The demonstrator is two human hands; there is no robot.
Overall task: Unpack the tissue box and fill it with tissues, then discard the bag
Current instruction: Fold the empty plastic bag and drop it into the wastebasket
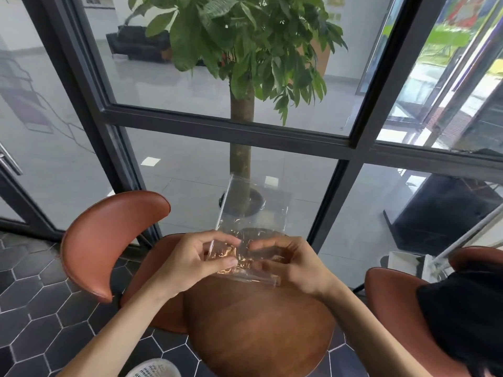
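At the far left a brown leather chair (pixel 109 240) with a curved backrest stands on the dark hexagonal floor tiles (pixel 35 308). At the bottom edge, the rim of a white mesh basket (pixel 153 368) shows. The left hand (pixel 190 261) pinches the left edge of a clear plastic bag (pixel 250 227) between thumb and fingers. The bag is crumpled at its lower end and stands upward above the round wooden table (pixel 258 322), in front of the trunk of a potted tree (pixel 242 110) behind the glass wall. The right hand (pixel 294 263) grips the bag's right side, fingers curled over it. At the far right a second brown chair (pixel 394 308) holds something black (pixel 462 317).
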